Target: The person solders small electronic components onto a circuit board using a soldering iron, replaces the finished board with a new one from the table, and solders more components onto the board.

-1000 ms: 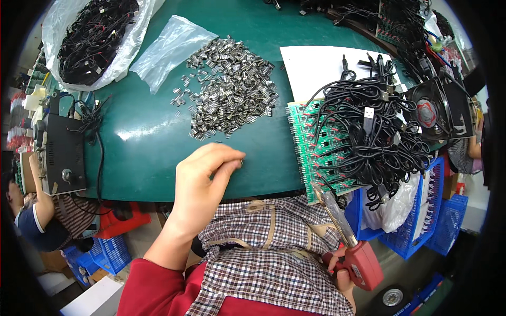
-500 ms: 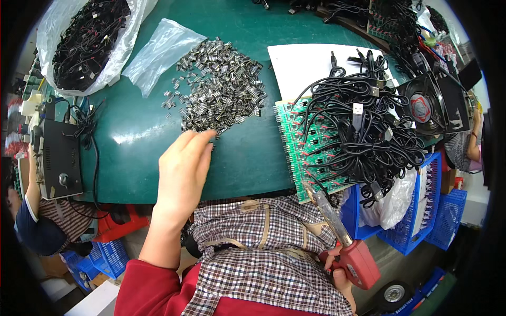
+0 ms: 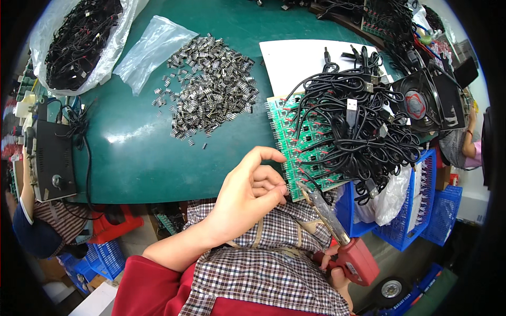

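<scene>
My left hand (image 3: 245,195) is at the left edge of a green circuit board panel (image 3: 295,142). Its thumb and fingertips are curled together beside the pins along that edge; whatever they pinch is too small or hidden to name. Black USB cables (image 3: 358,131) lie coiled over the panel, with red wires among its parts. Low on the right, my right hand (image 3: 337,274) grips a red soldering gun (image 3: 357,263), whose metal barrel points up toward the panel's lower corner. A heap of small metal-and-black connector pieces (image 3: 213,89) spreads over the green table (image 3: 142,168).
White board (image 3: 284,63) lies under the panel. A clear plastic bag (image 3: 150,52) and a bag of black cables (image 3: 81,47) lie at the upper left. A black control box (image 3: 52,163) stands left, a speaker (image 3: 419,105) right, above blue crates (image 3: 406,221). Other people sit at both sides.
My left hand has moved from the near edge of the connector heap rightward to the panel's left edge, its fingers now curled. My right hand keeps hold of the soldering gun.
</scene>
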### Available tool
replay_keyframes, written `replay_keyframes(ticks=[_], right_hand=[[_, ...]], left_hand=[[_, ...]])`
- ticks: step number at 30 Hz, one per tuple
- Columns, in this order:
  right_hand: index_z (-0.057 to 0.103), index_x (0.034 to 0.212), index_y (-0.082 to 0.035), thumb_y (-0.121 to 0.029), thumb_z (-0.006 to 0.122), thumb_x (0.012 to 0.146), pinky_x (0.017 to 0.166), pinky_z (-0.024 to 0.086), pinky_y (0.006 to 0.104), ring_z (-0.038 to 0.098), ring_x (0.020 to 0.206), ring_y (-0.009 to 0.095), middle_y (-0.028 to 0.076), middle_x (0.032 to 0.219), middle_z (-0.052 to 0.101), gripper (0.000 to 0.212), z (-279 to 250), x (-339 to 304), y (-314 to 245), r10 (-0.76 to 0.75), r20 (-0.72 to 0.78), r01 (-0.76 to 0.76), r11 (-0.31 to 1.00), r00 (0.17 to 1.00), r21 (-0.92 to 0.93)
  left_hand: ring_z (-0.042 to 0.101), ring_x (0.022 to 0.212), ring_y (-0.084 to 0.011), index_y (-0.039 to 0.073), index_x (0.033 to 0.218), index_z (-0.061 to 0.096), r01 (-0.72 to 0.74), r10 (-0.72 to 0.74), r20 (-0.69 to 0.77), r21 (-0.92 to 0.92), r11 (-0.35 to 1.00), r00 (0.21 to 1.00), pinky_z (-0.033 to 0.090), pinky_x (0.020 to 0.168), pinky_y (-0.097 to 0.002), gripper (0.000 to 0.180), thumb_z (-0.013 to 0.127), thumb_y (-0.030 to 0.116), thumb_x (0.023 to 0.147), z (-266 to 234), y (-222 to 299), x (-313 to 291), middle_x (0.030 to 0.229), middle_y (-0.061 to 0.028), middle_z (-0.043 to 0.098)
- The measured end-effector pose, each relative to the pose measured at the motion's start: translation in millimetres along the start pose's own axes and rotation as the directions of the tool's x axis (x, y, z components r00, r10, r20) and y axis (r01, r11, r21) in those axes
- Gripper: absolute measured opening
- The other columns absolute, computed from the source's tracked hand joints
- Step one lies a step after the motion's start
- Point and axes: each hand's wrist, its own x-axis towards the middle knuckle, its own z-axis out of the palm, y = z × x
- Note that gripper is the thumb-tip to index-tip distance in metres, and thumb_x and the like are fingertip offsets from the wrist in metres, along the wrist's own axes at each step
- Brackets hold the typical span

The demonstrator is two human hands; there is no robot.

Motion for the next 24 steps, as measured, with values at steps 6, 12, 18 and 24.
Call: replay_keyframes(ticks=[6,12,18,24], right_hand=[[0.057,0.089,0.006,-0.043,0.067,0.076,0.047,0.039,0.0221,0.052,0.049,0.012,0.007,0.057,0.057,0.052,-1.3,1.1,1.5,-0.007,0.000,0.007,1.000,1.000,-0.022],[0.060,0.085,0.001,-0.051,0.060,0.078,0.049,0.038,0.0242,0.049,0.048,0.012,0.002,0.054,0.056,0.052,-4.5,2.5,-0.1,0.000,0.063,0.012,0.982,0.998,-0.191],[0.062,0.074,-0.010,-0.051,0.057,0.077,0.052,0.040,0.0270,0.052,0.052,0.016,-0.003,0.058,0.057,0.042,-11.6,-2.1,3.9,-0.037,0.079,0.067,0.906,0.996,-0.418],[0.061,0.067,-0.013,-0.048,0.058,0.075,0.050,0.040,0.0305,0.053,0.055,0.017,-0.004,0.060,0.056,0.036,-15.4,-4.2,8.1,0.018,0.090,0.023,0.902,0.996,-0.431]], left_hand=[[0.056,0.068,-0.0070,0.001,0.110,0.040,-0.019,0.019,-0.013,0.023,1.000,1.000,0.048,0.062,-0.0195,0.035,0.053,-0.008,0.078,4.0,-2.1,3.0,0.077,-0.0041,0.055],[0.054,0.068,-0.0056,0.003,0.111,0.040,-0.035,0.036,-0.011,0.035,0.999,0.999,0.047,0.062,-0.0183,0.038,0.053,-0.008,0.078,3.8,-4.3,4.7,0.075,-0.0031,0.055],[0.058,0.071,-0.0108,0.002,0.115,0.036,-0.005,0.003,0.035,0.073,0.997,0.999,0.049,0.067,-0.0214,0.043,0.051,-0.010,0.077,2.5,0.0,6.4,0.079,-0.0063,0.055],[0.058,0.071,-0.0107,0.002,0.115,0.036,-0.007,0.005,0.027,0.064,0.998,1.000,0.049,0.067,-0.0216,0.043,0.051,-0.010,0.077,0.3,0.2,6.1,0.078,-0.0060,0.055]])
